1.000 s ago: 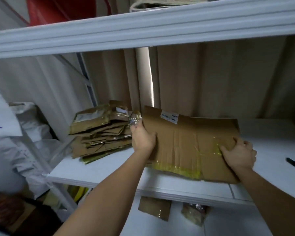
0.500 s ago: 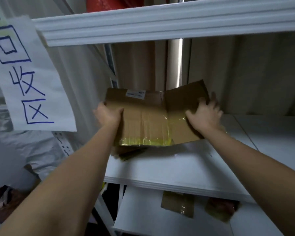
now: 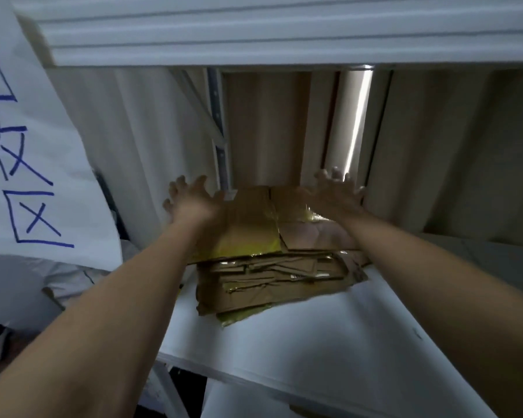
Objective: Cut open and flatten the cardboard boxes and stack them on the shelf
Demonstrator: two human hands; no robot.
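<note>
Since half a second ago the flattened box (image 3: 254,224) has dropped onto the stack (image 3: 272,282) at frame centre, on the shelf (image 3: 329,336). My left hand (image 3: 191,200) and right hand (image 3: 335,191) hover spread, gripping nothing (blurred). I'd press flat and square the edges.

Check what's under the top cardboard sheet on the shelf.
Under the top cardboard sheet sits a stack of flattened boxes on the white shelf. Only the stack's front edges show; the rest is covered.

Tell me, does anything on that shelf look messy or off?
Somewhat. The cardboard stack is ragged: sheets lie skewed, edges and yellow tape jutting out at the front. The top sheet overhangs the stack's left side. Both hands are spread open at its far corners.
</note>
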